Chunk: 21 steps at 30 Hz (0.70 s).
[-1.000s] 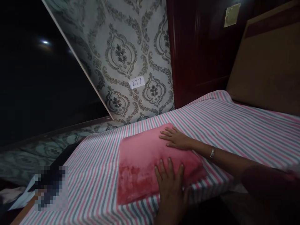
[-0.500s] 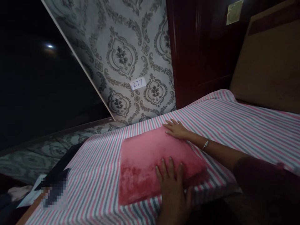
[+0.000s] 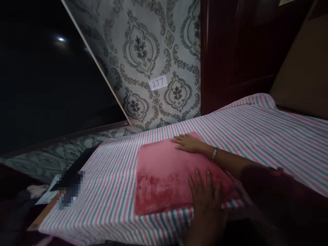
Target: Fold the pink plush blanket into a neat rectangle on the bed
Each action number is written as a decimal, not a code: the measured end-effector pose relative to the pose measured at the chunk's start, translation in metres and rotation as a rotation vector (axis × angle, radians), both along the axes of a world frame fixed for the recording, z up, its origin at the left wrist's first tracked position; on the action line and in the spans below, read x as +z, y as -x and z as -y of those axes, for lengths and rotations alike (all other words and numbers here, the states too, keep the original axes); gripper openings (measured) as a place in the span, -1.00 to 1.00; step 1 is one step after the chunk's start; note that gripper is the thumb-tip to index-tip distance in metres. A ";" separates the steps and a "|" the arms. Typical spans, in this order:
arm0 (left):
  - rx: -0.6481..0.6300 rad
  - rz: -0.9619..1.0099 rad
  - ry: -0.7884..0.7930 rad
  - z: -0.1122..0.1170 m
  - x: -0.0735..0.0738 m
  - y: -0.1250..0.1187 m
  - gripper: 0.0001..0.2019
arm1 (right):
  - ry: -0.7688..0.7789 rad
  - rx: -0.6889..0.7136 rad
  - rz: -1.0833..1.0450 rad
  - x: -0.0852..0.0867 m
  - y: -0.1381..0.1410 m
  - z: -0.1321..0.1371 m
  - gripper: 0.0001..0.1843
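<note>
A pink plush folded cloth [image 3: 164,174] lies flat on a bed covered by a pink, grey and white striped sheet [image 3: 256,136]. My left hand [image 3: 206,194] rests flat on the cloth's near right part, fingers spread and pointing away from me. My right hand [image 3: 186,142], with a bracelet on the wrist, reaches in from the right. It lies flat on the cloth's far edge, fingers stretched out to the left. Neither hand grips anything.
A patterned grey wall [image 3: 153,58] with a small label reading 277 [image 3: 158,83] stands behind the bed. Dark red wood panelling [image 3: 235,51] and a brown headboard [image 3: 304,75] are at the right. Dark clutter lies beside the bed's left edge [image 3: 74,171].
My right hand slid from the cloth's middle to its far edge. My left hand shifted right along the near part. The view turned a little.
</note>
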<state>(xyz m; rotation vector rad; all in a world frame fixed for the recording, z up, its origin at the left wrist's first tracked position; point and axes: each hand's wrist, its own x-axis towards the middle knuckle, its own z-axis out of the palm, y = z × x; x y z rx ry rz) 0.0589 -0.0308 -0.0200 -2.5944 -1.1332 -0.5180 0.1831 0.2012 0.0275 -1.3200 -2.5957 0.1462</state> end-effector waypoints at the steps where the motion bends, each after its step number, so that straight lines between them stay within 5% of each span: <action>1: -0.003 0.007 0.013 0.000 0.001 0.001 -0.14 | 0.001 -0.006 0.001 0.000 0.000 0.000 -0.35; 7: -0.044 0.053 0.076 -0.001 0.007 -0.002 -0.14 | 0.010 -0.080 0.028 0.021 0.005 0.017 -0.36; 12: -0.042 0.109 0.157 0.001 0.048 0.035 -0.48 | -0.015 -0.197 -0.032 0.037 -0.001 0.073 -0.38; 16: 0.233 0.112 0.011 -0.013 0.070 0.102 -0.55 | -0.108 -0.175 -0.090 0.017 -0.023 0.143 -0.40; 21: 0.461 0.003 0.091 -0.033 0.049 0.152 -0.48 | -0.144 -0.183 -0.191 -0.028 -0.049 0.186 -0.42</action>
